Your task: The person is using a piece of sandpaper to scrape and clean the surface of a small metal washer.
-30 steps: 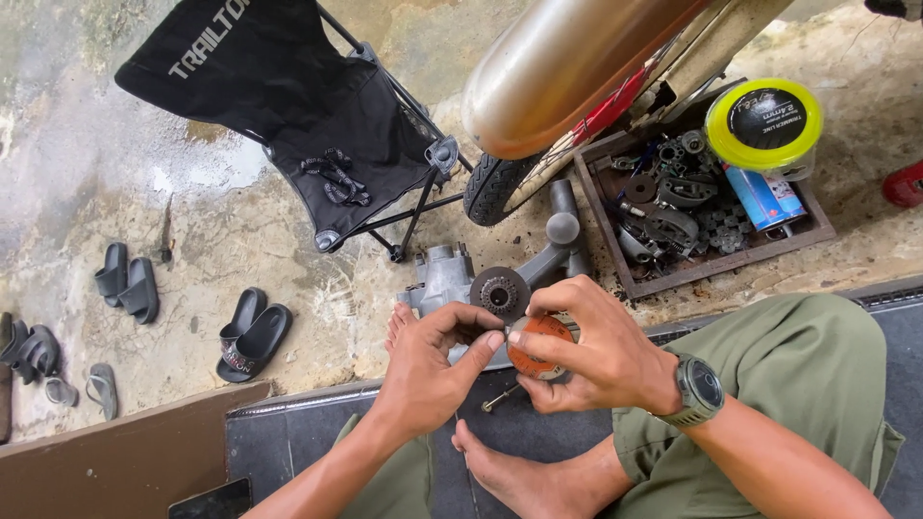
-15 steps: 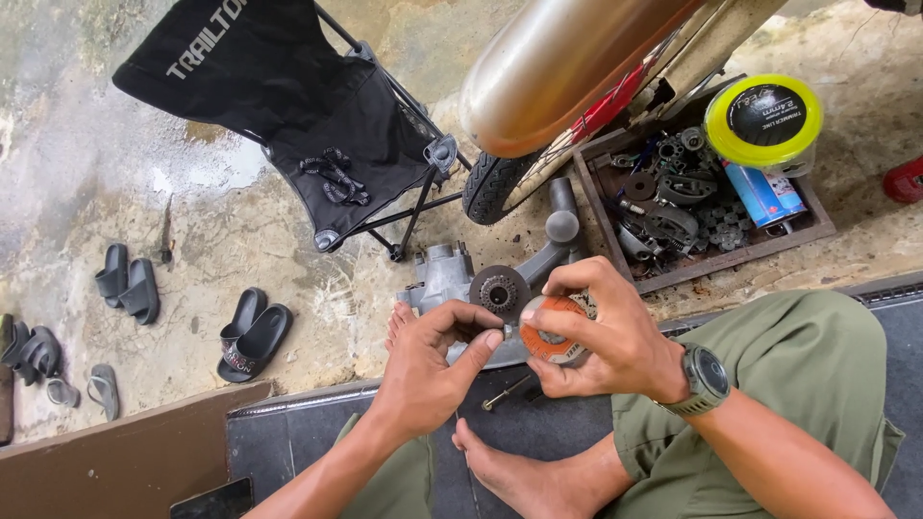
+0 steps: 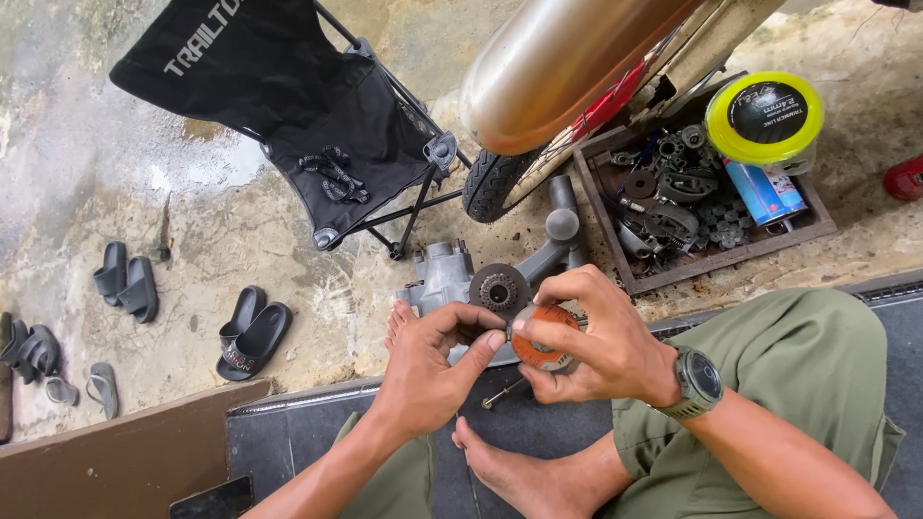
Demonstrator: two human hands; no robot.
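Packaging sits off to the right: a round yellow spool with a black label (image 3: 764, 117) rests on the corner of a wooden tray of metal parts (image 3: 694, 207), with a blue can (image 3: 765, 195) lying just beneath it. Nearer, above the person's lap, the right hand (image 3: 601, 344) curls around an orange disc-shaped part (image 3: 541, 337), gripping it. The left hand (image 3: 435, 360) pinches the disc's left edge with thumb and forefinger. A grey metal housing (image 3: 452, 276) lies just behind on the floor.
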